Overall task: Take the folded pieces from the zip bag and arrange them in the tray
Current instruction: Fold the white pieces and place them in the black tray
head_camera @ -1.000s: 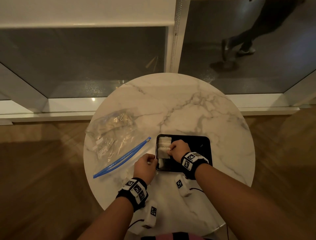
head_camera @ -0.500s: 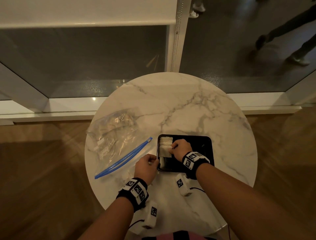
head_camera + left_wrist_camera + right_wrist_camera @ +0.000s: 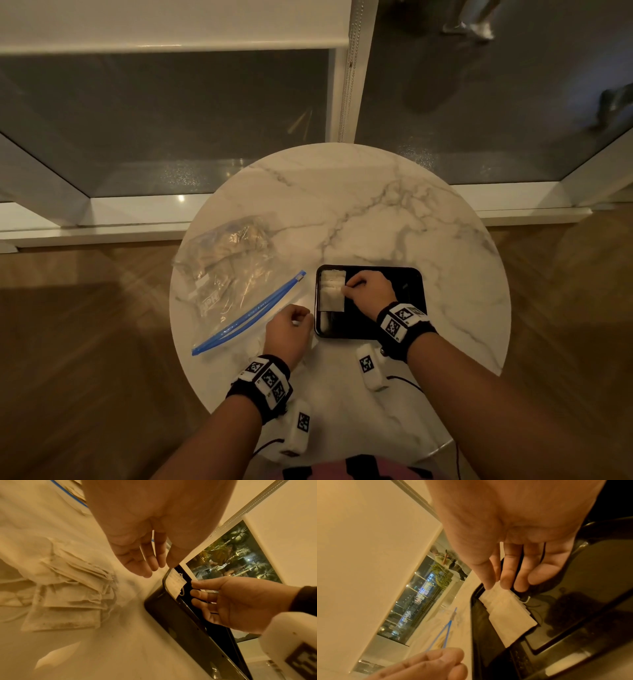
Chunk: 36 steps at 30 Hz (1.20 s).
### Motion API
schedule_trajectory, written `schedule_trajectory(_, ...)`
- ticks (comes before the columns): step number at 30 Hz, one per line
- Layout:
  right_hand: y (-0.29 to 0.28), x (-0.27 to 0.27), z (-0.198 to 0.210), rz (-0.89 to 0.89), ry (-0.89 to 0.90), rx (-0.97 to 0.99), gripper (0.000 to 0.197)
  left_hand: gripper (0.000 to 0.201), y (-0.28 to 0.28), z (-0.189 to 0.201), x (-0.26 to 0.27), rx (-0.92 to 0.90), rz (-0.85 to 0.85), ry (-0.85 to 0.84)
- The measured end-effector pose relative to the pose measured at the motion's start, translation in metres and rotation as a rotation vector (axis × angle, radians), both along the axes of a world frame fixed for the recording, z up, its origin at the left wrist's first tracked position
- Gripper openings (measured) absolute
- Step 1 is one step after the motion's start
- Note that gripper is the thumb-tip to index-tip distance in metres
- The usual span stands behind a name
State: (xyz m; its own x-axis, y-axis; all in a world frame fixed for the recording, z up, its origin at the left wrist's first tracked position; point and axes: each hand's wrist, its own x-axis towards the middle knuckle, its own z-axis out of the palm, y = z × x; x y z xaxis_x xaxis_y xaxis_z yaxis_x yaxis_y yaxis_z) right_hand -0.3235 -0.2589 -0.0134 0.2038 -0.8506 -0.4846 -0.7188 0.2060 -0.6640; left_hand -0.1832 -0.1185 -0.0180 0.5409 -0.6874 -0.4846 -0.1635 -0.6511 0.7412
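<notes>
We see the right hand (image 3: 368, 291) pinching a folded piece (image 3: 508, 609) in the tray's (image 3: 412, 284) left side, near the table's (image 3: 376, 212) front edge. Left hand (image 3: 287, 329) loosely curled, empty, beside the zip bag (image 3: 233, 274) at the table's left edge.

the right hand (image 3: 371, 291) is covering the middle of the black tray (image 3: 412, 284), while the left hand (image 3: 287, 330) is hiding whatever its fingers are touching; the zip bag (image 3: 229, 270) contents are blurring together in the head view, and moving legs (image 3: 474, 20) are smearing beyond the glass
</notes>
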Motion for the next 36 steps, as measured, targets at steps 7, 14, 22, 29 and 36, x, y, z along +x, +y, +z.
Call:
schedule_trajectory(7,0.038,-0.008,0.031,0.013,-0.232,-0.041,0.003,0.007,0.034,0.012,0.029,-0.111,-0.007,-0.048)
schedule_trajectory(14,0.089,0.005,0.048,0.120,-0.337,-0.015,0.004,0.009,0.077,0.009,0.052,-0.138,0.076,-0.074)
schedule_trajectory(22,0.127,0.030,0.029,0.365,-0.139,0.113,0.008,0.012,0.105,-0.004,0.066,-0.038,-0.090,-0.193)
schedule_trajectory(29,0.146,0.054,0.008,0.425,0.012,0.036,0.010,0.014,0.113,-0.013,0.073,0.047,-0.532,-0.447)
schedule_trajectory(36,0.150,0.092,-0.014,0.720,0.242,-0.235,0.044,0.037,0.123,-0.013,0.083,0.175,-0.704,-0.401)
